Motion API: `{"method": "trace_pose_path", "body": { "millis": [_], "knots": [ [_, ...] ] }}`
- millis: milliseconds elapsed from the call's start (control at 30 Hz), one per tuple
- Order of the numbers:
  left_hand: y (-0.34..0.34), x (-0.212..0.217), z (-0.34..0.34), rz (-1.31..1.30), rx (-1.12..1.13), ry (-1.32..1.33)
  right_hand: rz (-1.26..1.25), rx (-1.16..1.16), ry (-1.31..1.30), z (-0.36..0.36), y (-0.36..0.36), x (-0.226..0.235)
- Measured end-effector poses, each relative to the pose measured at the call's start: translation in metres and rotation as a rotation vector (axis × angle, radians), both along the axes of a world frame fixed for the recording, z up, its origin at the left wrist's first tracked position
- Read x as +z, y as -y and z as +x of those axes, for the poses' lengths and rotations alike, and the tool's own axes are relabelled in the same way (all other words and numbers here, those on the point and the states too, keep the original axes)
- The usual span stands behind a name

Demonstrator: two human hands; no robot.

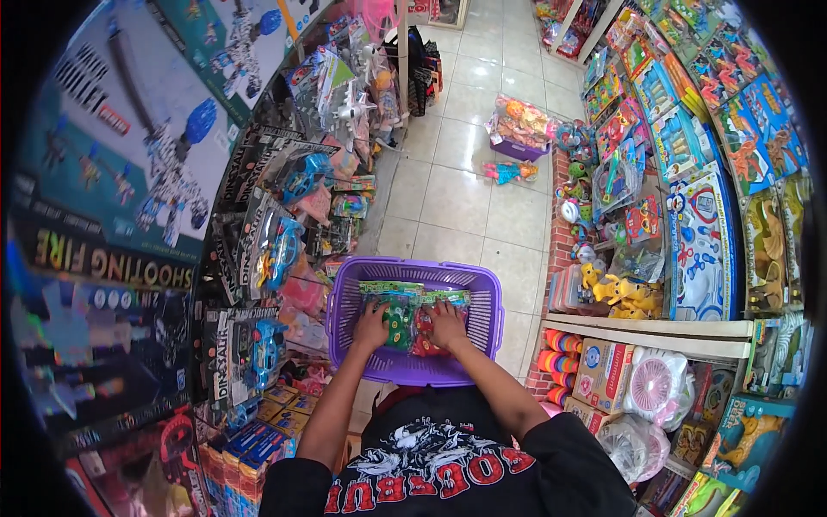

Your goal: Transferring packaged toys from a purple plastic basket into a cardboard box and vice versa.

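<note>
A purple plastic basket [415,269] with slotted sides stands in front of me. Two clear bagged toy packs lie side by side in it, one with green contents [398,327] and one with red contents [423,343]; both have greenish header cards. My left hand [372,326] grips the outer side of the green pack, fingers pointing away from me. On the red pack is my right hand [447,326], its fingers bent over the upper right part. What exactly the bags hold is too small to make out.
Shelves of packaged toys line both sides; boxed sets [129,138] tower at the left. Farther along the tiled floor [448,207] sit a smaller purple basket [519,150] of dolls and a loose packaged doll [510,172]. A white shelf edge [646,334] juts out at right.
</note>
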State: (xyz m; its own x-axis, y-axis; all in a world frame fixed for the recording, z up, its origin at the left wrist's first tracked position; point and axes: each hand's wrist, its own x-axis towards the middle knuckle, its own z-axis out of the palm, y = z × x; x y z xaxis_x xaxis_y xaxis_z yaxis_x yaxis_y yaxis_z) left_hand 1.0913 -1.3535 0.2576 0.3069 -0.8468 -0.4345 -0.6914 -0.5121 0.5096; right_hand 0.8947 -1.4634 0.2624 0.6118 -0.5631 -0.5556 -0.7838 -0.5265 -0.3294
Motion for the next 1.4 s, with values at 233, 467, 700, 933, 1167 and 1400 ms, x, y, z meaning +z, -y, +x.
{"method": "trace_pose_path", "body": {
  "millis": [233,467,700,933,1167,1400],
  "knots": [
    [-0.048,0.075,-0.040,-0.615,0.060,0.004,-0.292,-0.163,0.364,-0.044,-0.022,0.045],
    [-0.144,0.087,-0.081,-0.869,0.089,0.159,-0.769,-0.614,0.731,-0.110,-0.078,0.102],
    [-0.222,-0.066,-0.141,-0.428,0.189,-0.370,-0.346,-0.842,0.558,-0.231,-0.145,-0.034],
    [-0.312,-0.159,-0.153,0.528,0.005,-0.334,-0.060,-0.454,-0.085,-0.364,-0.190,-0.136],
    [-0.370,-0.178,-0.186,0.247,0.061,-0.389,0.402,-0.463,-0.097,-0.441,-0.213,-0.127],
    [-0.378,-0.143,-0.309,0.288,0.856,-0.697,0.547,-0.864,-0.030,-0.521,-0.246,-0.128]
  ]
}}
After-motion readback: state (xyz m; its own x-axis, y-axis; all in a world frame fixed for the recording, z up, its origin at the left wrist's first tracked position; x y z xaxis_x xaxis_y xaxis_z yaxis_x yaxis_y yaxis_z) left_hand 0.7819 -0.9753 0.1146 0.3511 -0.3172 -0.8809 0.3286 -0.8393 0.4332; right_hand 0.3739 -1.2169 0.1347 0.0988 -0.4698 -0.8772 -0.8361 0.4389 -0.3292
